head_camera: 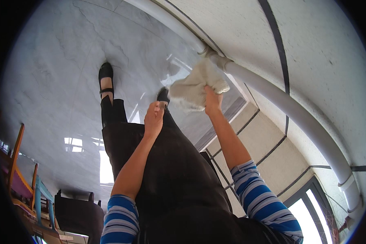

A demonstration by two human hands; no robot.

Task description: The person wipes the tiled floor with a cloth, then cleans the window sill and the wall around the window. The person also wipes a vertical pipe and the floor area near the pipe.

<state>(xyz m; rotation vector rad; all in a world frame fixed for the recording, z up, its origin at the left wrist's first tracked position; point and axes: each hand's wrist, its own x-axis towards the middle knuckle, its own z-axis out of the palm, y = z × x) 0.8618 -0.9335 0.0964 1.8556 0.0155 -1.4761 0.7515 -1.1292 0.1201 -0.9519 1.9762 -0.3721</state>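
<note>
My right hand (213, 100) grips a whitish cloth (198, 85) by its lower edge, and the cloth hangs spread beside a white pipe (262, 84) at the wall. To the left of it, my left hand (154, 117) is raised over my dark apron (177, 170), its fingers curled; whether something small is between them is unclear. The cloth lies partly across the view of the floor near my black shoe (163, 94).
The glossy grey marbled floor (58, 76) reflects windows. The pipe curves along a pale wall (320, 61) with dark lines. Wooden chairs (16, 158) and a dark chair (77, 213) stand at lower left; a dark-framed window or door (311, 207) is at lower right.
</note>
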